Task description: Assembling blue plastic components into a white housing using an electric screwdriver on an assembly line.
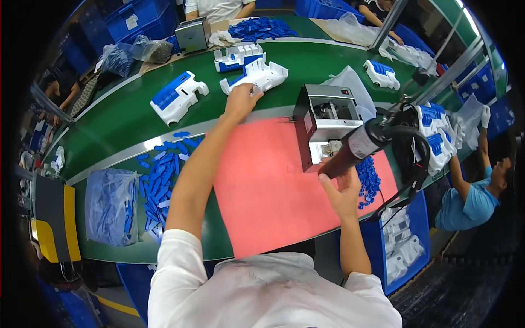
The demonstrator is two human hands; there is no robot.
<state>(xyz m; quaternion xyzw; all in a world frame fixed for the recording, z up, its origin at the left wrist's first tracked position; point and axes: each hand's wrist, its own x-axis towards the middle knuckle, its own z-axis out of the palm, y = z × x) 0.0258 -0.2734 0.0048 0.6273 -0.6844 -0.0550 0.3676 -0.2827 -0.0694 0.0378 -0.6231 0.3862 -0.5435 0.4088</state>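
My left hand [244,102] reaches over the green conveyor, its fingers closed on the near edge of a white plastic housing [267,76]. Beside that lies a second white housing with a blue panel [239,58], and another blue-and-white housing [178,97] rests to the left. At the right, my right hand [343,191] is around the lower end of a dark, cylindrical electric screwdriver [361,143]. Its thumb shows in front, while most fingers are hidden behind the tool. Just beyond stands a metal-and-black screw feeder [328,117].
A pink mat [260,191] covers the bench before me. Blue strips [160,183] and a bagged bundle [112,205] lie left; small blue parts [368,183] lie right. Stacked housings [436,139] and a blue bin [403,251] are farther right. Co-workers sit around the line.
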